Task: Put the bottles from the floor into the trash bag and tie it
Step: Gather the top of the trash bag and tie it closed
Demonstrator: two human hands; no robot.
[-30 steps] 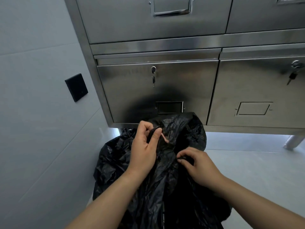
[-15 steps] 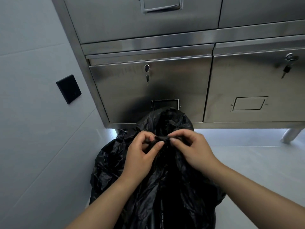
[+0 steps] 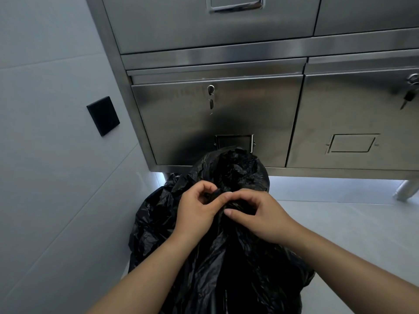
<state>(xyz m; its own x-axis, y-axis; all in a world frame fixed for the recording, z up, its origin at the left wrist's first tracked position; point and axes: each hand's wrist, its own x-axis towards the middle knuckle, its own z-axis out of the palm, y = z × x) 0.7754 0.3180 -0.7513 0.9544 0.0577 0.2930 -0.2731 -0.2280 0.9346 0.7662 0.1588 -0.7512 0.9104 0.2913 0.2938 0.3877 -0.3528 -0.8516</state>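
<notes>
A crinkled black trash bag [image 3: 172, 234] stands on the floor in front of me, its top gathered into a bunch. My left hand [image 3: 196, 208] pinches the gathered plastic from the left. My right hand [image 3: 256, 214] grips the same bunch from the right, thumb and fingers curled into the folds. The two hands touch at the fingertips over the neck of the bag. A loose puff of the bag's top rises behind them. No bottles are visible; the bag's contents are hidden.
A stainless steel cabinet [image 3: 226, 121] with locked drawers stands just behind the bag, keys hanging in two locks. A grey wall with a black switch plate [image 3: 103, 115] is close on the left. Pale floor [image 3: 351, 234] extends to the right, with a cabinet leg [image 3: 405, 191] at far right.
My right hand rose from lower on the bag to meet the left at the gathered neck. Both hands have since closed in tighter on the bunch.
</notes>
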